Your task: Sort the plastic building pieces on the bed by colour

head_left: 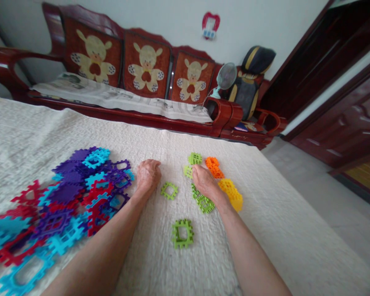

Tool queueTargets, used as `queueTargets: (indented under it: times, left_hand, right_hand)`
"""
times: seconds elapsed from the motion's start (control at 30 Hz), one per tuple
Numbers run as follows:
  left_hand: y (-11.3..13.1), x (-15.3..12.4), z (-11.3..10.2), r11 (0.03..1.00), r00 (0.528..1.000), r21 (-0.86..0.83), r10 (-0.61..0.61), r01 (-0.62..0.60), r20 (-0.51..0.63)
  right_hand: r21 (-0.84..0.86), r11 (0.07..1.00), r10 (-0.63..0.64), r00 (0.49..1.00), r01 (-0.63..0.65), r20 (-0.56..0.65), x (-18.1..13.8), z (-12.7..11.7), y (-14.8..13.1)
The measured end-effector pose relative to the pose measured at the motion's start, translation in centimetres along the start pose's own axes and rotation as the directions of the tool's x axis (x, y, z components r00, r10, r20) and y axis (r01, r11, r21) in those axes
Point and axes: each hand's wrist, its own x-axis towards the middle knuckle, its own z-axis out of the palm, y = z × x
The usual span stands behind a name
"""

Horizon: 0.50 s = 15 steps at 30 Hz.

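My left hand (pixel 148 174) rests knuckles-up on the white cloth, fingers curled under; nothing shows in it. It lies between the mixed pile of purple, blue and red interlocking tiles (pixel 70 193) and a small green tile (pixel 169 190). My right hand (pixel 205 182) is closed over a green tile (pixel 188 171) at its fingertips. A row of joined green tiles (pixel 203 201) lies under its wrist. Another green tile (pixel 195 158) sits just beyond the fingers. A larger green frame tile (pixel 182 234) lies nearer to me, between my forearms.
Orange tiles (pixel 214 167) and yellow tiles (pixel 232 192) lie right of my right hand. The white textured cloth (pixel 265 230) covers the surface. Behind stands a red wooden sofa (pixel 135 78) with bear cushions, a small fan (pixel 226 78) and a backpack (pixel 249 82). Dark wooden doors stand at right.
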Motion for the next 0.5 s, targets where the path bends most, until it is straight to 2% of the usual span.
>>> queueTargets:
  times: [0.2,0.37,0.5]
  left_hand:
    - [0.2,-0.1,-0.3,1.0,1.0,0.006,-0.003,0.003,0.004]
    - [0.2,-0.1,-0.3,1.0,1.0,0.014,0.005,-0.005,0.004]
    - [0.2,-0.1,-0.3,1.0,1.0,0.023,0.009,-0.009,0.004]
  right_hand:
    - [0.063,0.989,0.134,0.991,-0.132,-0.022,0.9,1.0,0.0]
    - [0.002,0.99,0.141,0.985,-0.142,-0.099,0.6,1.2,-0.3]
    - [-0.058,0.956,0.284,0.958,-0.286,-0.049,0.3,0.8,-1.7]
